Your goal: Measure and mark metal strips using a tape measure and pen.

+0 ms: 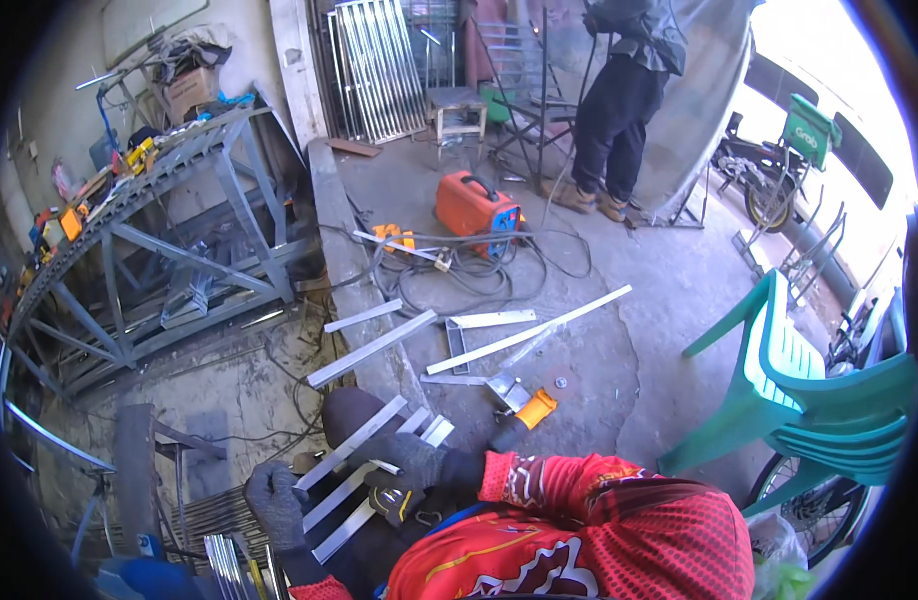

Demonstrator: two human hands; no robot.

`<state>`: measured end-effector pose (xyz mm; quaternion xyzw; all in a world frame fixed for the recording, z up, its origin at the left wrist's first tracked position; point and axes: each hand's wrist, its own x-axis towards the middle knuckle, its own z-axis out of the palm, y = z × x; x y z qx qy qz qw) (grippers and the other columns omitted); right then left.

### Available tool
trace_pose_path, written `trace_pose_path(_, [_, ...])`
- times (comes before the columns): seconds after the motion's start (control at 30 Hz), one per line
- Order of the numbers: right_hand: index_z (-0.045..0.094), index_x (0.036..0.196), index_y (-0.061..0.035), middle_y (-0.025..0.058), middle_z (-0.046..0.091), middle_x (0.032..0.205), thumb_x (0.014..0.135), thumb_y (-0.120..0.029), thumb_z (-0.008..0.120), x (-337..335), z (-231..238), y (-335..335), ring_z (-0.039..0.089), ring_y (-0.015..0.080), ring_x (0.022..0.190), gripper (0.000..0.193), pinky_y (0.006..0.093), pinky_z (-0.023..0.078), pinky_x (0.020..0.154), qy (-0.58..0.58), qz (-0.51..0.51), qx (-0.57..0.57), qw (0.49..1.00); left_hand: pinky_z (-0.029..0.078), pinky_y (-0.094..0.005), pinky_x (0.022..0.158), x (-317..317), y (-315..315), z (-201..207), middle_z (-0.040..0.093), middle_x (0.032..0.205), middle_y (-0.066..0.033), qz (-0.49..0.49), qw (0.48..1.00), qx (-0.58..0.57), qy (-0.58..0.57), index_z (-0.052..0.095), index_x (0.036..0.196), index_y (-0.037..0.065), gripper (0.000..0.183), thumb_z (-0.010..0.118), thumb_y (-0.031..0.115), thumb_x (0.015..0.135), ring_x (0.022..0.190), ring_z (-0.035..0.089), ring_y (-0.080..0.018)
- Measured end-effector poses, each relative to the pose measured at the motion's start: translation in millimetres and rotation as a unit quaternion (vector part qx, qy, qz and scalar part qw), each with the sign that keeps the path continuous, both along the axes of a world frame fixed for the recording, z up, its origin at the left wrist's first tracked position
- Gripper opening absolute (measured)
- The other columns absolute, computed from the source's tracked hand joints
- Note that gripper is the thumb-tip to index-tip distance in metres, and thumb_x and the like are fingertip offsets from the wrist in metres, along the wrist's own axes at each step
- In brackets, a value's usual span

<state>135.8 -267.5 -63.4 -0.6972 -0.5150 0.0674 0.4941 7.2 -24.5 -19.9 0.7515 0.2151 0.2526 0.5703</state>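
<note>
My left hand [276,497], in a grey work glove, is closed around the near end of a flat metal bar [351,443]. My right hand [411,468], also gloved, is closed over the middle of the bars; a thin pale tip sticks out by its fingers, and I cannot make out what it belongs to. Below it shows a yellow-and-black object [394,503], partly hidden. More metal bars [345,530] lie side by side across my lap, partly covered by my right hand. An angle grinder [527,415] with a yellow body rests on the floor beyond my right forearm.
Cut metal lengths [529,328] lie on the floor ahead. Behind them, cables coil around an orange welding machine [477,215]. A steel-framed workbench [179,250] stands left, a green plastic chair [789,370] right. Another person [624,100] stands at the back near a metal frame.
</note>
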Motion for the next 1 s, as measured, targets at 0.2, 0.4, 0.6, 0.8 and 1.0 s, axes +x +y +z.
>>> trace_pose_path(0.2, [0.069, 0.118, -0.0075, 0.0183, 0.071, 0.116, 0.099, -0.027, 0.063, -11.1, -4.8, -5.6, 0.067, 0.0373, 0.109, 0.028, 0.0467, 0.053, 0.095, -0.008, -0.031, 0.063, 0.997, 0.043, -0.0252, 0.039, 0.5, 0.7, -40.0, 0.055, 0.071, -0.0024, 0.057, 0.998, -0.016, 0.021, 0.062, 0.091, 0.001, 0.012, 0.06, 0.01, 0.098, 0.045, 0.05, -0.0089])
trace_pose_path(0.4, [0.069, 0.118, -0.0066, 0.0185, 0.071, 0.115, 0.099, -0.026, 0.062, -4.6, -11.1, -3.7, 0.067, 0.0378, 0.108, 0.028, 0.0467, 0.053, 0.096, -0.017, -0.023, 0.062, 0.998, 0.043, -0.0258, 0.04, 4.0, 0.9, -51.4, 0.055, 0.074, -0.0043, 0.028, 0.997, 0.057, 0.034, 0.062, 0.089, -0.001, 0.015, 0.061, 0.01, 0.098, 0.05, 0.052, -0.0094])
trace_pose_path(0.6, [0.069, 0.118, -0.006, 0.0186, 0.071, 0.115, 0.099, -0.027, 0.062, -1.6, -15.0, -2.6, 0.067, 0.0375, 0.107, 0.029, 0.0467, 0.053, 0.096, -0.014, -0.018, 0.037, 0.999, 0.041, -0.0252, 0.042, 4.1, 0.9, -55.3, 0.055, 0.074, -0.0035, 0.032, 0.998, 0.059, 0.019, 0.062, 0.088, 0.0, 0.014, 0.061, 0.009, 0.098, 0.052, 0.05, -0.0083])
trace_pose_path(0.8, [0.07, 0.116, -0.0064, 0.0184, 0.071, 0.115, 0.098, -0.027, 0.063, -3.9, -17.1, -1.9, 0.067, 0.0373, 0.108, 0.028, 0.0466, 0.053, 0.096, -0.016, -0.027, 0.069, 0.997, 0.041, -0.0247, 0.042, 3.1, 0.2, -52.1, 0.055, 0.074, -0.0026, 0.026, 0.999, 0.043, 0.016, 0.062, 0.088, 0.0, 0.012, 0.062, 0.008, 0.098, 0.052, 0.05, -0.0081])
trace_pose_path(1.0, [0.071, 0.115, -0.0056, 0.0183, 0.071, 0.114, 0.098, -0.026, 0.064, -4.7, -11.9, -2.1, 0.067, 0.0374, 0.107, 0.027, 0.0463, 0.054, 0.095, -0.012, -0.028, 0.062, 0.998, 0.043, -0.0252, 0.041, 2.8, -1.9, -50.9, 0.052, 0.071, -0.0015, 0.035, 0.997, 0.069, 0.016, 0.061, 0.089, 0.001, 0.012, 0.061, 0.008, 0.098, 0.051, 0.049, -0.0085])
